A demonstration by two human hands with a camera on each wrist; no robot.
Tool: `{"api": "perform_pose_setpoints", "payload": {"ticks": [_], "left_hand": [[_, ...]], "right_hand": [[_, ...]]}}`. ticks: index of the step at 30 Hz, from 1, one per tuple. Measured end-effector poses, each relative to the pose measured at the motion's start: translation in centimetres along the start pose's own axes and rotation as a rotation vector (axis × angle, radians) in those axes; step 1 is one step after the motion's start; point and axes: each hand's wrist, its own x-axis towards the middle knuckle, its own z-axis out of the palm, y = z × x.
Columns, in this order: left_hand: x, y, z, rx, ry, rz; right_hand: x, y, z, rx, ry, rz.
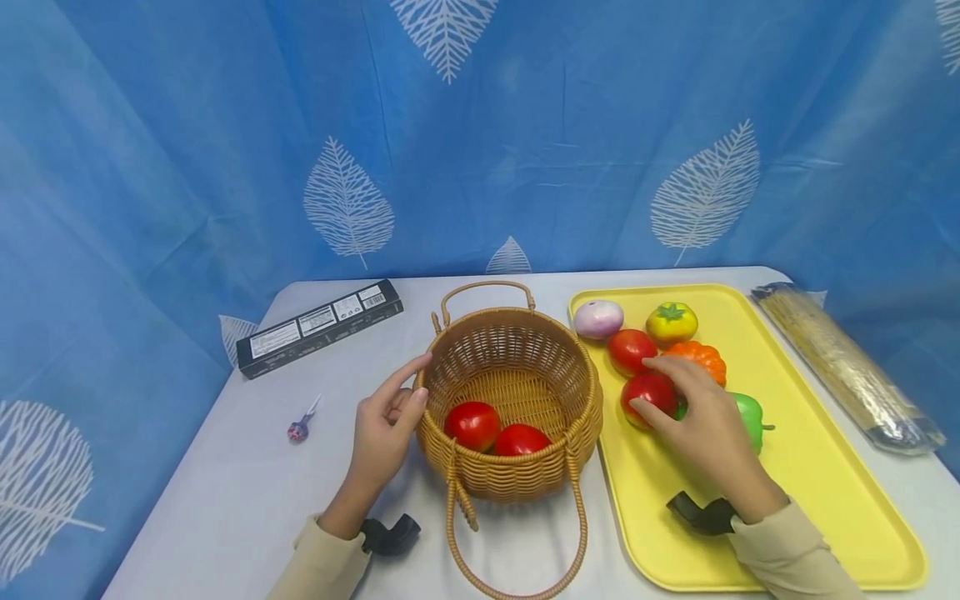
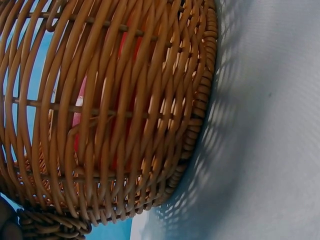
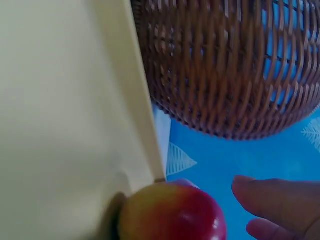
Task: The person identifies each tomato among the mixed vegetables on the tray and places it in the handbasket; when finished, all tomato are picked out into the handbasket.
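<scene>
Wicker basket sits just beside the yellow tray, presumably for a short reach; its front handle flops forward, likely so it doesn't cross the mouth. Left hand: no clench, index and thumb fairly straight at the basket's left edge, probably steadying it. Right hand: arched part-way around a red fruit lying on the tray, seemingly not grasping; fingertip contact I can't tell. Two more red fruits lie inside the basket.

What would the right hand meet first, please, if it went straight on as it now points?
The right hand would most likely meet the nearer red fruit on the yellow tray, though the gap is hard to judge.
</scene>
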Motion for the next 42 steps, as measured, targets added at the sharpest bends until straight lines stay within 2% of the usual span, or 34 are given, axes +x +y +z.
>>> {"api": "perform_pose_setpoints", "payload": {"ticks": [15, 24, 32, 42], "left_hand": [[0.1, 0.1, 0.0, -0.004, -0.004, 0.018], [-0.1, 0.1, 0.0, -0.003, -0.001, -0.006], [0.0, 0.3, 0.0, 0.0, -0.003, -0.027], [0.0, 0.3, 0.0, 0.005, -0.006, -0.014]], "right_hand": [[-0.8, -0.1, 1.7, -0.007, -0.012, -0.062], [-0.8, -0.1, 2.2, 0.009, -0.022, -0.101], [-0.9, -0.1, 2.4, 0.009, -0.017, -0.102], [-1.0, 0.0, 2.6, 0.023, -0.021, -0.093]]}}
